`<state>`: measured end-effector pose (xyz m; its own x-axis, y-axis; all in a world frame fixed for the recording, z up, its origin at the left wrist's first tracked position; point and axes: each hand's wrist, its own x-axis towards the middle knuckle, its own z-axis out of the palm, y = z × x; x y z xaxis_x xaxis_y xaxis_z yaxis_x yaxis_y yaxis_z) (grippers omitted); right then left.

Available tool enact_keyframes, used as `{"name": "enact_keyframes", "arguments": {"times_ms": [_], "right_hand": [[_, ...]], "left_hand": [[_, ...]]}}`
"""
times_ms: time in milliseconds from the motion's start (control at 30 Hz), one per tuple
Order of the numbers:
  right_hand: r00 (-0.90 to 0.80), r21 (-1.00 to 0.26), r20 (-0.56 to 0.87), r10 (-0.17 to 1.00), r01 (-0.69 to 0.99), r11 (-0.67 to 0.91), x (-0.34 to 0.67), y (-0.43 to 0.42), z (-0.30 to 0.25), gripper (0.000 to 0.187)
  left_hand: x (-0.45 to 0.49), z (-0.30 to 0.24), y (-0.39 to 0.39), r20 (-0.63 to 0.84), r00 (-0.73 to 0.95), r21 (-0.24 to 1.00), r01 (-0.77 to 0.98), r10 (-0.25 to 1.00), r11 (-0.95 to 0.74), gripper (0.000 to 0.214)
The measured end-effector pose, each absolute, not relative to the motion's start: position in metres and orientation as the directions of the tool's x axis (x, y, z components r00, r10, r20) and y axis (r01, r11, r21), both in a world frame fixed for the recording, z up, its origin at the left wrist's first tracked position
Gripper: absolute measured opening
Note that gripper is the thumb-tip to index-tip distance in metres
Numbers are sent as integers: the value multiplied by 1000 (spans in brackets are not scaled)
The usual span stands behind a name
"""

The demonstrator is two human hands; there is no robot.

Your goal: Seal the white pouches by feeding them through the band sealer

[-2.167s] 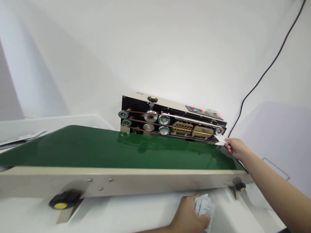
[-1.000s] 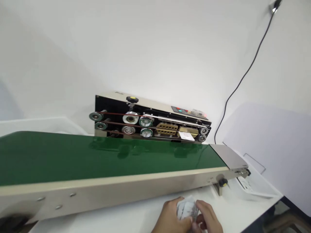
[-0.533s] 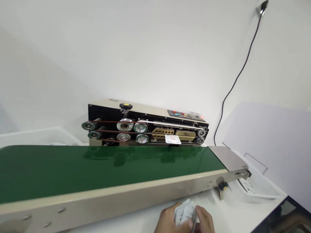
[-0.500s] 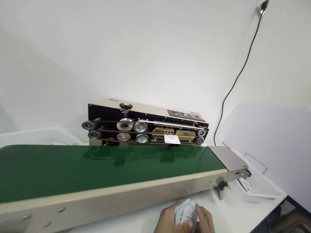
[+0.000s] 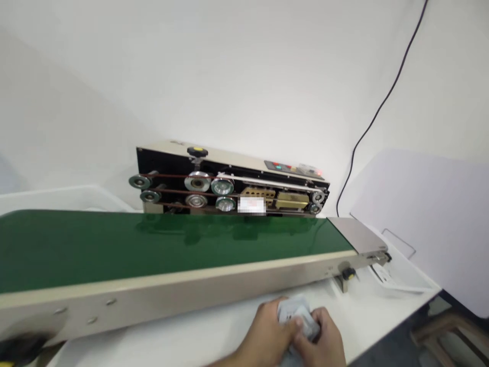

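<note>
At the bottom centre, my left hand [image 5: 267, 331] is wrapped round a stack of small white printed packets [image 5: 293, 307]. My right hand [image 5: 325, 339] closes on the stack's right side, its thumb and fingers pressed on the packets. Both hands are in front of the conveyor, above the white table. One white packet [image 5: 251, 205] is in the band sealer [image 5: 229, 168], its lower part hanging over the green conveyor belt [image 5: 153, 250]. Blur hides the print on the packets.
A metal end plate [image 5: 357, 235] finishes the conveyor on the right. Beside it, a white tray [image 5: 405, 280] holds white items. Another white bin [image 5: 76, 196] stands behind the belt at left. A black power cable [image 5: 376, 114] runs down the wall. A black knob [image 5: 348, 274] sticks out from the conveyor's side.
The packet in the sealer has moved left along the bands. My right hand's fingers have closed further over the stack. The view has shifted slightly downward.
</note>
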<state>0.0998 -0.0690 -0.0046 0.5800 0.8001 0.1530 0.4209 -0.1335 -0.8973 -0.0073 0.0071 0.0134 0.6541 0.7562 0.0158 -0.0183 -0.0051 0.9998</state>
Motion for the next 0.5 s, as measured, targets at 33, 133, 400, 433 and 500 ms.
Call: {"name": "enact_keyframes", "arguments": {"times_ms": [33, 133, 400, 433, 500], "right_hand": [[571, -892, 132, 810, 425, -154, 100, -71, 4, 32], [529, -897, 57, 847, 399, -188, 103, -76, 21, 30], [546, -981, -55, 836, 128, -148, 121, -82, 10, 37], [561, -986, -53, 826, 102, -132, 123, -83, 8, 37], [587, -993, -30, 809, 75, -91, 129, -84, 6, 37]], "left_hand": [[-8, 16, 6, 26, 655, 999, -33, 755, -6, 17], [-9, 19, 4, 34, 643, 999, -40, 765, -11, 23], [-9, 19, 3, -5, 652, 993, -84, 758, 79, 30], [-9, 19, 3, -11, 651, 993, -80, 759, 83, 29], [-9, 20, 3, -21, 646, 993, -73, 763, 89, 29]]}}
